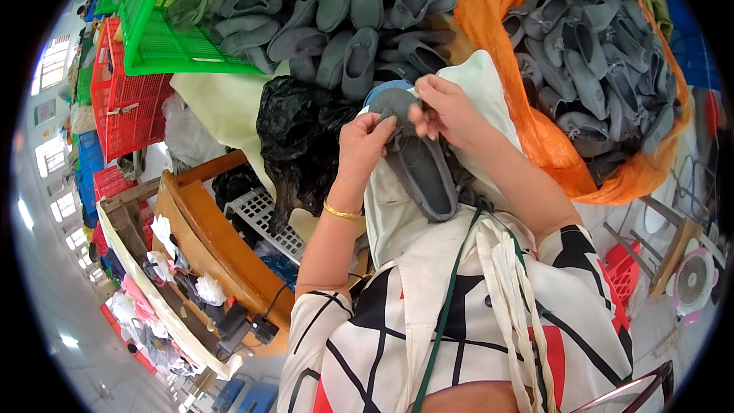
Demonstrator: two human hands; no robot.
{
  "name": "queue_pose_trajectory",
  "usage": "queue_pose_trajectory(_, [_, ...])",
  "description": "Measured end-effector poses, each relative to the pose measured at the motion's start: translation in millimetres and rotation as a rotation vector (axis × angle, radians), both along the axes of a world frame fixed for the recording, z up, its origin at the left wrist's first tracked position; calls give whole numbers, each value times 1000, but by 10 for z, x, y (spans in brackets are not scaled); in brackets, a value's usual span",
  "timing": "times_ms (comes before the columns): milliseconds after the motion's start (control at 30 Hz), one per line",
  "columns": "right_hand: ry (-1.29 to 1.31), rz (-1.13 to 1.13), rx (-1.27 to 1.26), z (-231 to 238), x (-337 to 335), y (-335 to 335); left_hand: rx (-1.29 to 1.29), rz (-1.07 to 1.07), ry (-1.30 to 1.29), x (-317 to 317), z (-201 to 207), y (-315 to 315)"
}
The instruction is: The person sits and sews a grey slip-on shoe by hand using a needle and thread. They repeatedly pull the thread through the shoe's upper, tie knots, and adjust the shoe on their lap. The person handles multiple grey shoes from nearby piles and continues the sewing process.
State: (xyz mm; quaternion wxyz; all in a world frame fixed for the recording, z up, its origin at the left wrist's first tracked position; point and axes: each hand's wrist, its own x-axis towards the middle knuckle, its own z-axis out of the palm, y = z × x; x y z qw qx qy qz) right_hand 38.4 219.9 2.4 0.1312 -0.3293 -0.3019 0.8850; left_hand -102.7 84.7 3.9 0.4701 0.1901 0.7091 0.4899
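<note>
A dark grey cloth shoe (430,193) lies on the white cloth over my lap, its opening facing up and its toe pointing away from me. My left hand (365,140) is closed on the shoe's left side near the toe, thumb pressed on top. Over the right side of the toe, my right hand (446,107) has its fingers drawn together in a pinch. Its lower fingers are smeared by motion, and what they hold is too small to make out. A bit of blue (382,92) shows just beyond the toe.
Many similar grey shoes (359,61) are heaped ahead, beside a green plastic crate (164,38). An orange sack (550,145) full of shoes stands to the right. Black plastic bags (294,126) and a wooden bench (222,237) are at left, a fan (694,279) far right.
</note>
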Motion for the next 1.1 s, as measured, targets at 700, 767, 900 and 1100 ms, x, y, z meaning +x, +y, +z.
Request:
queue_pose_trajectory(700, [-265, 262, 1588, -216, 227, 88, 134, -50, 715, 186, 102, -41])
queue_pose_trajectory(767, [-270, 305, 1570, -263, 201, 141, 143, -138, 1095, 241, 215, -27])
queue_pose_trajectory(900, [-266, 338, 1581, -316, 214, 136, 195, -376, 1401, 290, 224, -84])
queue_pose_trajectory(1100, [-247, 460, 1659, -397, 243, 123, 178, -319, 1339, 291, 156, -157])
